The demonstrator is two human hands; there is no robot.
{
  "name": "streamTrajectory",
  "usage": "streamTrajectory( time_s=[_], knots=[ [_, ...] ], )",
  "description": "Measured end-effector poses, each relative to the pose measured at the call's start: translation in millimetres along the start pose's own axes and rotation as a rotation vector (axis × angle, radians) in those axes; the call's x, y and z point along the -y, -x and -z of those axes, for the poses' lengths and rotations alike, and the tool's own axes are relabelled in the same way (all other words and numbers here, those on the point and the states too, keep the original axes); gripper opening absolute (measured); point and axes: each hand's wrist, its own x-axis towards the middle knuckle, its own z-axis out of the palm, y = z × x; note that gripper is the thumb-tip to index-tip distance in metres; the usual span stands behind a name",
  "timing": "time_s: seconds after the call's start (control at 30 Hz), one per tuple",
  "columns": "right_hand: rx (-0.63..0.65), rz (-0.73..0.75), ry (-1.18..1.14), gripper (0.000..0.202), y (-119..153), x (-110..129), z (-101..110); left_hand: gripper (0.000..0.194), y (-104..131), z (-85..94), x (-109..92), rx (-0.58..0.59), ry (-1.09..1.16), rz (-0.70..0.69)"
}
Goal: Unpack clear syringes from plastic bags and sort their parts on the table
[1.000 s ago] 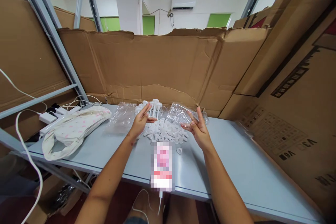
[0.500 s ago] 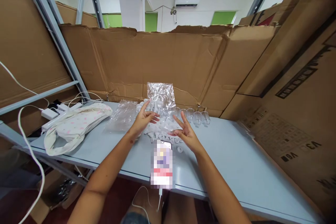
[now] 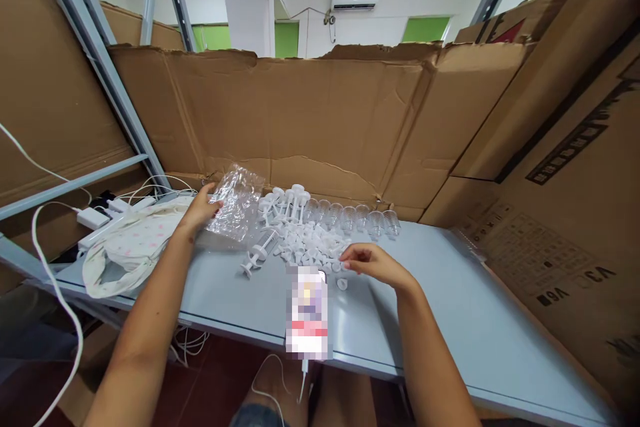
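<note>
My left hand is closed on the edge of a crinkled clear plastic bag at the back left of the table. Over the near right side of a pile of small white plastic pieces, my right hand has its fingers curled together; what they hold, if anything, is too small to make out. One loose white piece lies just in front of it. A clear syringe with a white plunger rests left of the pile. Several white plungers lie behind, beside a row of clear plastic barrels.
A phone with a cable lies at the table's front edge. On the left are a white cloth bag and chargers with cables. Cardboard walls the back, and a large carton stands right.
My left hand has carried the clear bag left, off the white parts, uncovering plungers, barrels and the syringe. The right hand's spread fingers have curled in, lower over the pile's edge.
</note>
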Motion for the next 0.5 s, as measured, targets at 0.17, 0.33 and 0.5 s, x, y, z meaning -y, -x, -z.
streamTrajectory(
  time_s=[0.17,0.33,0.5],
  knots=[
    [0.195,-0.106,0.243,0.017,1.9,-5.0,-0.2,0.068,-4.2,5.8,30.8,0.057,-0.37,0.07],
    [0.247,-0.228,0.429,0.023,-0.5,-10.2,-7.1,0.063,4.6,-3.1,23.2,0.019,-0.794,0.059],
    [0.196,-0.266,0.55,0.013,-3.7,-9.5,-16.7,0.053,13.2,-19.3,15.2,0.07,-0.992,0.059]
  ],
)
